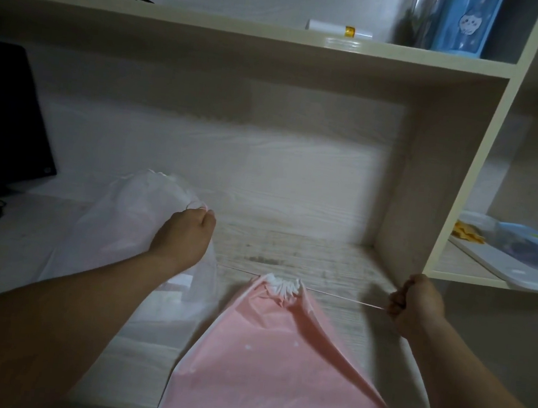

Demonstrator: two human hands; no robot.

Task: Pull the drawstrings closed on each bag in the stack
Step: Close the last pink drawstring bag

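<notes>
A pink drawstring bag (275,354) lies on the desk (294,206) in front of me, its white mouth (282,285) gathered tight. A thin drawstring (344,298) runs taut from the mouth out to both sides. My right hand (416,305) grips the right end in a fist. My left hand (188,235) is curled round the left end, stretched out to the left above a translucent white bag (126,222) that lies flat beside the pink one.
A dark monitor (8,116) stands at the back left. A shelf board (245,35) overhangs the desk, and an upright side panel (428,187) walls it on the right. A blue-lidded box (528,251) sits in the right compartment.
</notes>
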